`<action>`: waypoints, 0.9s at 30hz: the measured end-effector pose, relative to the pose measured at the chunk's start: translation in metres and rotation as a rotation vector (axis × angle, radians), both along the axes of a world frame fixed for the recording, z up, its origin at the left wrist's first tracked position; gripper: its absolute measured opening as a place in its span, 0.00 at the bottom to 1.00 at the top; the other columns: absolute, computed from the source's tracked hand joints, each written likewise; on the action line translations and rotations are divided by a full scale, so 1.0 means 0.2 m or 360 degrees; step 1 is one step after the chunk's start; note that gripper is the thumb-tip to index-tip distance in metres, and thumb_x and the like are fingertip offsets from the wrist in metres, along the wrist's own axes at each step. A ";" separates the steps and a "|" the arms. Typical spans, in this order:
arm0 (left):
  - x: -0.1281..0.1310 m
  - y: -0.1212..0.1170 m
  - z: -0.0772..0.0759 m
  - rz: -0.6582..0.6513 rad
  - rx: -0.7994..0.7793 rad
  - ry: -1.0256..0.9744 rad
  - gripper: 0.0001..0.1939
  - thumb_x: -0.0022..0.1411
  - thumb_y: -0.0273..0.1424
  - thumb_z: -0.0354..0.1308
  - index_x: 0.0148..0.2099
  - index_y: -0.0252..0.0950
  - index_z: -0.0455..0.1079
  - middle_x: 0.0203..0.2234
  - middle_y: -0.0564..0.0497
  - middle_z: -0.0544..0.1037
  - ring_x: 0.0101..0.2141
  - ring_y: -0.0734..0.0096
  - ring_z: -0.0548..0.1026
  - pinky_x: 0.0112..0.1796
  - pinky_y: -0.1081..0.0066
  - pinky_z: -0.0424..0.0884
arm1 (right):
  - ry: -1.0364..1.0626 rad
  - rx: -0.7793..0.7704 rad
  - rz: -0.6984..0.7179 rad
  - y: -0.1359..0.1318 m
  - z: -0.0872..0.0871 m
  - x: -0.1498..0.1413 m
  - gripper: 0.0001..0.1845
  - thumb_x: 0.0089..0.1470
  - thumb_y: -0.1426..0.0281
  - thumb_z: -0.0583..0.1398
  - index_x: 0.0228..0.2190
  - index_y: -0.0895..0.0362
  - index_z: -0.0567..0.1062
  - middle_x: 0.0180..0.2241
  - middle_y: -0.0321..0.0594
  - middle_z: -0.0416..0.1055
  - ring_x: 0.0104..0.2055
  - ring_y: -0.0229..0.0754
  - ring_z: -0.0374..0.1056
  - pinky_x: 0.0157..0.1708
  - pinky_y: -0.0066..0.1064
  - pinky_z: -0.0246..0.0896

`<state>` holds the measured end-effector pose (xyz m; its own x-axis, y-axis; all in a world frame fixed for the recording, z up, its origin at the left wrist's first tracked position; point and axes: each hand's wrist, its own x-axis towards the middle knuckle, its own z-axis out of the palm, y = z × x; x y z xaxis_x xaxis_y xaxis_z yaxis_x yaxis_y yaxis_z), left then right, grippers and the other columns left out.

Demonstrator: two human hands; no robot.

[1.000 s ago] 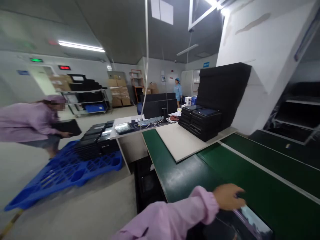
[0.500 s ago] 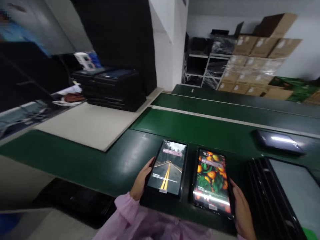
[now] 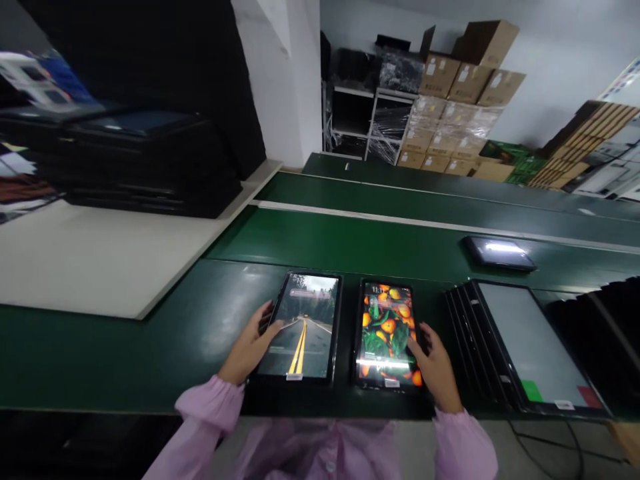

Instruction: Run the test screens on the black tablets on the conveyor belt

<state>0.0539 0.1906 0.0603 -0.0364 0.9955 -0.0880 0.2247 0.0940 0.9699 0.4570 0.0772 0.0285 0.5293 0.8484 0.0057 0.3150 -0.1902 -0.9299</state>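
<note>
In the head view, two forearms in pink sleeves reach in from the bottom of the frame over a green workbench (image 3: 165, 373). At lower center-left, the left hand (image 3: 251, 343) is angled up and to the right; the road-picture tablet (image 3: 305, 327) is held by its left edge, thumb on the front, fingers partly curled at the side. At lower center-right, the right hand (image 3: 439, 367) is angled up and to the left; the fruit-picture tablet (image 3: 387, 333) is held by its right edge in the same loose pinch.

Both tablets are placed side by side, a narrow gap between them, screens lit and facing up. Whether they are slightly lifted cannot be told. Their long axes run up the frame, the road-picture tablet's top leaning right; clocks are shown at the far ends, small labels at the near ends.

At upper right, cardboard boxes (image 3: 440, 127) are stacked, some wrapped in clear film; their contents are hidden. Beside them, dark items, partly film-wrapped, are held on a metal rack (image 3: 373, 110).

At lower right, a stack of grey-screened panels (image 3: 525, 340) is seen, a dark device (image 3: 500, 253) lying above it in the frame.
</note>
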 end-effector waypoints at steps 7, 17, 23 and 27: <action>-0.11 -0.17 -0.04 -0.0115 -0.0004 -0.0153 0.41 0.64 0.51 0.61 0.73 0.37 0.60 0.72 0.42 0.61 0.71 0.48 0.59 0.70 0.50 0.55 | 0.0204 -0.0044 0.0036 -0.14 -0.01 -0.04 0.46 0.54 0.43 0.65 0.65 0.55 0.67 0.68 0.50 0.62 0.70 0.59 0.58 0.69 0.52 0.54; -0.10 -0.42 -0.11 -0.0075 -0.0092 -0.0125 0.49 0.61 0.50 0.65 0.77 0.41 0.51 0.74 0.48 0.56 0.73 0.49 0.52 0.70 0.52 0.54 | 0.0025 -0.0251 0.0293 -0.34 0.01 -0.06 0.57 0.54 0.47 0.68 0.74 0.50 0.49 0.76 0.44 0.41 0.77 0.55 0.39 0.74 0.52 0.38; -0.09 -0.43 -0.07 -0.0004 -0.0085 -0.0064 0.48 0.60 0.51 0.65 0.76 0.43 0.54 0.73 0.48 0.59 0.72 0.47 0.55 0.70 0.50 0.53 | 0.0089 -0.0270 0.0194 -0.33 0.03 -0.08 0.55 0.53 0.50 0.70 0.73 0.48 0.53 0.75 0.43 0.45 0.76 0.57 0.42 0.74 0.53 0.40; -0.11 -0.36 -0.05 0.0014 -0.0083 0.0194 0.50 0.54 0.56 0.66 0.73 0.44 0.59 0.72 0.48 0.61 0.71 0.41 0.57 0.70 0.46 0.53 | -0.0019 -0.0270 0.0071 -0.27 0.09 -0.12 0.53 0.49 0.48 0.69 0.69 0.55 0.61 0.71 0.49 0.55 0.73 0.58 0.51 0.73 0.52 0.42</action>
